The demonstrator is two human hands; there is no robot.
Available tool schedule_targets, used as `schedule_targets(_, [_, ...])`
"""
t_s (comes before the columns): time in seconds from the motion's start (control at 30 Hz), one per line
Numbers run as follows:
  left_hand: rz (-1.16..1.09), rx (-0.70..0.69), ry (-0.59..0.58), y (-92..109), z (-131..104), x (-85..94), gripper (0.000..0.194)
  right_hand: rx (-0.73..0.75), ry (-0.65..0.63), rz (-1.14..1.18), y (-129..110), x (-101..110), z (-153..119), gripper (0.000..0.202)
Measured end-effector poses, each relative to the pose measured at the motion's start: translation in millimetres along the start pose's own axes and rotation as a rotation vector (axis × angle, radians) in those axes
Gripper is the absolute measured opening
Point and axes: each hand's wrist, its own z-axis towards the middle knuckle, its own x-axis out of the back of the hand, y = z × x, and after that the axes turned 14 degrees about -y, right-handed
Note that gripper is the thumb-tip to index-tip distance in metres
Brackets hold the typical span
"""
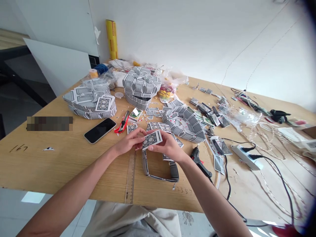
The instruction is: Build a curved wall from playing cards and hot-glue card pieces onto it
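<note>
Between my two hands is a patterned playing card, back side up and slightly tilted. My left hand pinches its left edge. My right hand grips the card from the right, thumb on the near edge. Below them stands a small open frame of folded cards, partly hidden by my right hand. Loose cards lie just beyond my hands. A clear ruler lies left of the frame, and a black glue gun lies right of it.
A phone and a red cutter lie at the left. Behind are card-built boxes and an open card ring. A power strip, cords and rope spread at the right.
</note>
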Motion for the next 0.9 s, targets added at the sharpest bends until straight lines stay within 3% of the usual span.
schedule_targets(0.2, [0.044, 0.004, -0.051, -0.6, -0.6, -4.2, 0.053, -0.003, 0.089, 0.035, 3.8, -5.7, 1.7, 0.048])
schedule_targets(0.33, [0.218, -0.108, -0.043, 0.1, -3.3, -6.8, 0.058, -0.062, 0.164, 0.07, 8.3, -1.8, 1.7, 0.039])
schedule_targets(0.57, [0.682, -0.324, 0.032, 8.2, -8.7, -6.2, 0.097, -0.145, 0.111, 0.242, -0.5, -2.3, -3.1, 0.038])
schedule_targets(0.7, [0.85, -0.314, 0.001, 11.3, -10.2, -15.7, 0.117, -0.201, -0.011, 0.242, -5.7, -8.2, -3.3, 0.04])
schedule_targets(0.8, [0.925, -0.278, -0.029, 11.1, -11.2, -22.9, 0.119, -0.23, -0.084, 0.216, -7.3, -12.5, -1.5, 0.044])
schedule_targets(0.9, [0.976, -0.286, -0.025, 10.1, -11.8, -26.0, 0.11, -0.24, -0.105, 0.164, -8.2, -15.3, 0.1, 0.043])
